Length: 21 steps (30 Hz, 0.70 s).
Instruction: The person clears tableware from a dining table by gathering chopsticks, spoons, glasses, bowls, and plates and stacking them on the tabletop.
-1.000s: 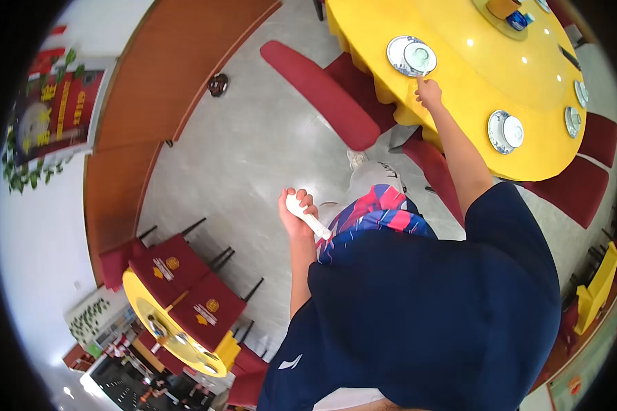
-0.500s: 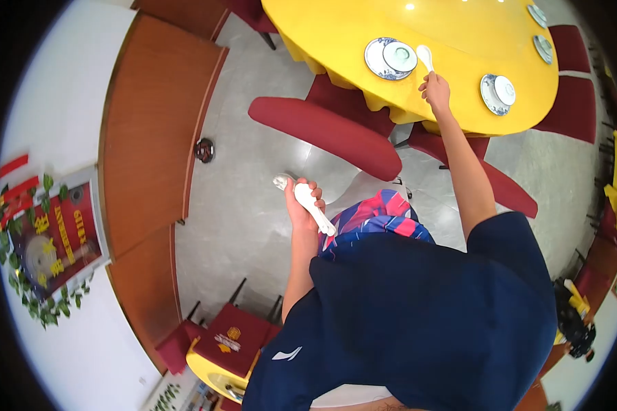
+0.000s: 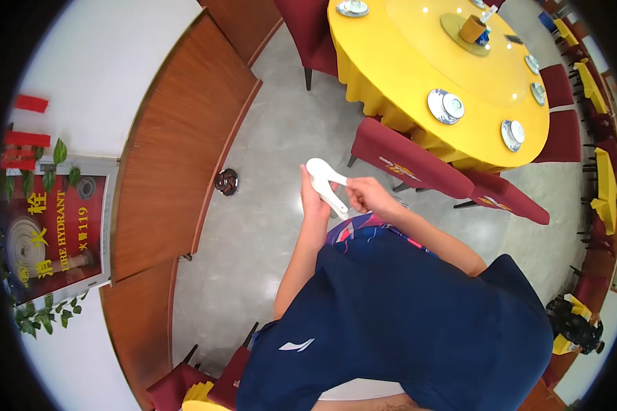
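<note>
My left hand (image 3: 311,200) is wrapped round several nested white soup spoons (image 3: 332,200), their handles pointing down and to the right. In my right hand (image 3: 369,194) is the handle end of another white soup spoon (image 3: 318,167). That spoon's bowl lies over the spoons in my left hand, and whether it is fully nested cannot be made out. Both hands are in front of my body, away from the round table (image 3: 391,75). A blue-patterned plate with a bowl (image 3: 452,105) stands near the table's edge, with a similar plate and bowl (image 3: 516,133) to its right.
Red chairs (image 3: 408,154) stand against the yellow tablecloth. A brown container (image 3: 471,29) is at the table's middle. Wooden panelling (image 3: 178,130) runs along the left wall, and a dark round object (image 3: 227,181) lies on the floor. Another person (image 3: 577,325) is at far right.
My right hand has come back from the table with the spoon and brought it to the spoons in my left hand. The view has shifted, showing more of the table.
</note>
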{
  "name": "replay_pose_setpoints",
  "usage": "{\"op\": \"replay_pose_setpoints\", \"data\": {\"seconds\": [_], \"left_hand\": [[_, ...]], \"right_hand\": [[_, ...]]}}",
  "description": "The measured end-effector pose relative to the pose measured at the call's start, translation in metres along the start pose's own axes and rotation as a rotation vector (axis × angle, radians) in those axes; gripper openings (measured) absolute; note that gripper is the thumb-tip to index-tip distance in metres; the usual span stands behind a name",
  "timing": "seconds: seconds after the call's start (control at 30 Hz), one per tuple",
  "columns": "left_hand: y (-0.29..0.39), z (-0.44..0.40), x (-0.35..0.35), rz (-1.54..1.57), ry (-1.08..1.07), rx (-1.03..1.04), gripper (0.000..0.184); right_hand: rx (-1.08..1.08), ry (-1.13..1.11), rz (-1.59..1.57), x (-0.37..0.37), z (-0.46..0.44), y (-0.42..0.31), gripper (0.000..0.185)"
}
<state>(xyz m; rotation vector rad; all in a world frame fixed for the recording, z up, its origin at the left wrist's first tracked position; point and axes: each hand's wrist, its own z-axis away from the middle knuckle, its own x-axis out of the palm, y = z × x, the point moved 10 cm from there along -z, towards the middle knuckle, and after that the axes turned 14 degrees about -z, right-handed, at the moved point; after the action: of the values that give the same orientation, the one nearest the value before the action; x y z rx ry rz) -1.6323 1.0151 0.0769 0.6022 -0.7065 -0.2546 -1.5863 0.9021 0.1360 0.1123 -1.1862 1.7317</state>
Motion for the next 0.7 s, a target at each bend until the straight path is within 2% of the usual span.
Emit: {"op": "replay_pose_setpoints", "data": {"seconds": [0.1, 0.17, 0.27, 0.3, 0.33, 0.37, 0.43, 0.5, 0.7], "left_hand": [[0.025, -0.008, -0.029, 0.046, -0.055, 0.070, 0.057], [0.037, -0.006, -0.050, 0.138, 0.077, 0.034, 0.058], [0.061, -0.004, -0.067, 0.159, 0.092, 0.043, 0.053], [0.069, -0.003, -0.074, 0.131, 0.104, 0.053, 0.050], [0.076, -0.002, -0.081, 0.164, 0.121, 0.043, 0.040], [0.080, -0.007, -0.092, 0.169, 0.129, 0.045, 0.040], [0.094, -0.015, -0.098, 0.232, 0.000, 0.124, 0.031], [0.099, -0.023, -0.109, 0.291, 0.021, 0.106, 0.028], [0.143, -0.079, -0.107, 0.439, -0.059, 0.065, 0.027]], "right_hand": [[0.034, 0.002, 0.224, 0.039, -0.018, 0.012, 0.034], [0.079, 0.011, 0.448, 0.052, -0.034, 0.023, 0.039], [0.222, -0.092, 0.649, 0.083, -0.047, 0.042, 0.046], [0.227, -0.098, 0.663, 0.090, -0.054, 0.045, 0.046], [0.235, -0.170, 0.728, 0.102, -0.061, 0.050, 0.049], [0.243, -0.243, 0.786, 0.112, -0.067, 0.056, 0.052], [0.227, -0.284, 0.813, 0.131, -0.076, 0.048, 0.056], [0.282, -0.261, 0.922, 0.136, -0.092, 0.036, 0.057], [0.193, -0.180, 0.762, 0.107, -0.201, -0.006, 0.059]]}}
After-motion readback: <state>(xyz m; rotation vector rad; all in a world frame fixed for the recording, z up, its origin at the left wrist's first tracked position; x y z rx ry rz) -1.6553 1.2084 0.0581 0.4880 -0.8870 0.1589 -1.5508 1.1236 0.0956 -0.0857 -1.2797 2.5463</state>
